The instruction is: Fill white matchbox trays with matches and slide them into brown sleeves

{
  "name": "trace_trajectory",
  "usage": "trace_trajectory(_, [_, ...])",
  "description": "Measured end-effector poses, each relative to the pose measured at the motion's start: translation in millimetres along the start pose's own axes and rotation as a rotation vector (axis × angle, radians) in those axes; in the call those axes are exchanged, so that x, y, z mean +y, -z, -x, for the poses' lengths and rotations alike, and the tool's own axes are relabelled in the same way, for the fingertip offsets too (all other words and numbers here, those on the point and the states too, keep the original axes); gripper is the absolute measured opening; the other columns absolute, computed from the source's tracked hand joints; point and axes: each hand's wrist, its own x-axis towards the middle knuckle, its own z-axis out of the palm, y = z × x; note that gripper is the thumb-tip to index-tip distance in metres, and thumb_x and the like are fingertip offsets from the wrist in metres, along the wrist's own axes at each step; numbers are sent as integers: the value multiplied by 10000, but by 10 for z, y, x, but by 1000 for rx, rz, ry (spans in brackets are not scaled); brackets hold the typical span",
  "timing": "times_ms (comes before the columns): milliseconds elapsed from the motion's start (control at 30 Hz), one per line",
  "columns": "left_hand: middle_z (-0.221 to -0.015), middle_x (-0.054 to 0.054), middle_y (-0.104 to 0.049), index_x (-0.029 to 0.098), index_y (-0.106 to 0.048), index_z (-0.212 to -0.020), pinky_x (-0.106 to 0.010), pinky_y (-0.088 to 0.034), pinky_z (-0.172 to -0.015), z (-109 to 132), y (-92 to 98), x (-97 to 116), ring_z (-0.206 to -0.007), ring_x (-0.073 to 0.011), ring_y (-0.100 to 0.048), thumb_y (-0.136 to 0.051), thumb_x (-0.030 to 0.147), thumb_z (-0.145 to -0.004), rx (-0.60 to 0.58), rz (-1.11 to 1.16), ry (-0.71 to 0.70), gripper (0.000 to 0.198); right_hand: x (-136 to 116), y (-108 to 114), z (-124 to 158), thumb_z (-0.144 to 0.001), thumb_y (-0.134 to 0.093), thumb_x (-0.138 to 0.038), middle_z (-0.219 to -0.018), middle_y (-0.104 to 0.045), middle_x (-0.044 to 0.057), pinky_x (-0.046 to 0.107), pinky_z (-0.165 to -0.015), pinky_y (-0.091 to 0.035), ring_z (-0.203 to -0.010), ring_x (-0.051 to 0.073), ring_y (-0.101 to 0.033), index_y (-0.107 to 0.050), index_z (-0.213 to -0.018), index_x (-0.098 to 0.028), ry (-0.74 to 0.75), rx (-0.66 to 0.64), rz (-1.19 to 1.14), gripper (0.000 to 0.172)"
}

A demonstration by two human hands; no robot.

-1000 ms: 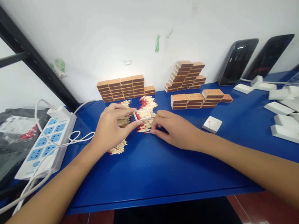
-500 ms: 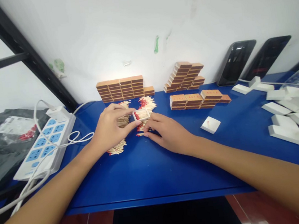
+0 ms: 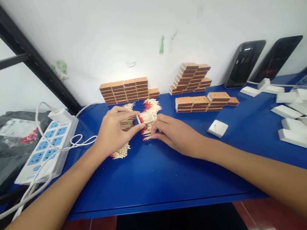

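Observation:
Between its thumb and fingers, my left hand grips a small white matchbox tray, part full of red-headed matches. Just to the right and nearer to me, my right hand has thumb and forefinger pinched on a matchstick, its red head pointing left. Behind the tray lies a loose heap of red-headed matches, and more show beneath it. Another pile of matches lies below my left hand, which partly covers the sticks beside it.
Stacked matchboxes stand along the wall, with more stacks to the right. One white tray lies right of my right hand; several others are heaped farther right. A power strip with cables sits left. Two phones lean on the wall.
My right hand has shifted slightly right, its thumb and forefinger still together at a matchstick. My left hand keeps the tray in nearly the same place.

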Motion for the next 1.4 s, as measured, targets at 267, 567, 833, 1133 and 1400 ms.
trace_trajectory(267, [-1097,-67,-762,239,-799,-1157,-386,-575,-952,11,-12,-11,-1043,-228,-694,-835,470,-846,-19,-1,-7,389,7,71,0,-1070,-540,-236,-1005,-586,56,323,-783,-475,-852,181,-588,-610,-1000,-210,49,70,16,102])
trace_trajectory(567, [-1094,-59,-749,268,-799,-1152,-372,-580,-928,20,-8,38,-1012,-217,-701,-840,499,-835,-77,93,-51,394,41,147,-16,-1063,-539,-235,-1008,-577,72,344,-773,-483,-874,199,-581,-594,-1005,-213,-7,210,65,82])
trace_trajectory(833, [-1094,-52,-741,275,-796,-1167,-347,-579,-913,30,0,75,-997,-201,-707,-870,481,-810,-110,182,-62,418,51,143,-21,-1062,-534,-246,-1028,-589,84,356,-784,-498,-892,210,-591,-591,-1020,-218,-25,215,62,77])
trace_trajectory(1133, [-1086,-46,-740,279,-796,-1157,-345,-578,-910,32,-7,81,-994,-198,-700,-861,500,-818,-103,169,-80,410,61,128,-6,-1053,-558,-257,-982,-591,71,345,-747,-463,-879,210,-588,-597,-987,-210,3,230,62,90])
trace_trajectory(1400, [-1088,-48,-736,271,-798,-1167,-344,-578,-913,37,-20,70,-985,-194,-701,-866,494,-813,-108,185,-84,423,64,158,8,-1013,-597,-216,-972,-567,55,340,-706,-447,-832,200,-560,-589,-1021,-223,-2,265,23,14])
